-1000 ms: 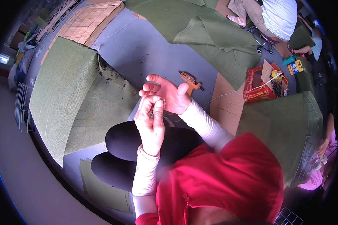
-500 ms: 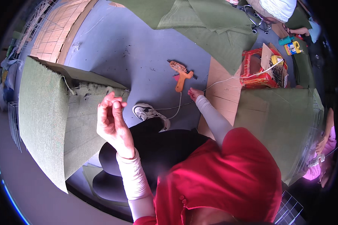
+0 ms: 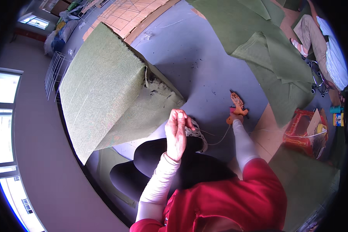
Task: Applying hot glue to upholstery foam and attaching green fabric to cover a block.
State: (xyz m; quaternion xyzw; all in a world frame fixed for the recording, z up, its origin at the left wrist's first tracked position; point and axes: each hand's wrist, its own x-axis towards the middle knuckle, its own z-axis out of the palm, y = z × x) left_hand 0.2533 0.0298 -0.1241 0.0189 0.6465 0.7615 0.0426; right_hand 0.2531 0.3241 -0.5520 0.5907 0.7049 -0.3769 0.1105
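A person in a red shirt (image 3: 228, 197) and black trousers (image 3: 174, 166) sits low over a grey floor (image 3: 170, 58), the right hand (image 3: 236, 117) stretched out to an orange glue gun (image 3: 239, 106), its fingers closed around the handle. The tool is at the floor, right of the person's knees, its nozzle pointing away, with a white cord (image 3: 220, 141) curving back toward a black-and-white shoe (image 3: 199, 135). The left hand (image 3: 176, 135) is raised above the knees, fingers curled together and thumb against them; whether they pinch anything small cannot be told. Just beyond that hand, to the left, stands a large box (image 3: 100, 81) covered in green cloth, one corner of it frayed and smudged black, a pale strip (image 3: 146, 77) hanging from the edge. Dark crumbs dot the floor beyond the box. To the right, a brown cardboard sheet (image 3: 265, 120) runs beside the glue gun, near a red crate (image 3: 292, 127) with cardboard and something yellow in it. Green cloth sheets (image 3: 259, 50) spread across the floor at upper right, where a co-worker in beige trousers (image 3: 311, 34) sits beside them. Bright windows (image 3: 4, 120) line the wall at left.
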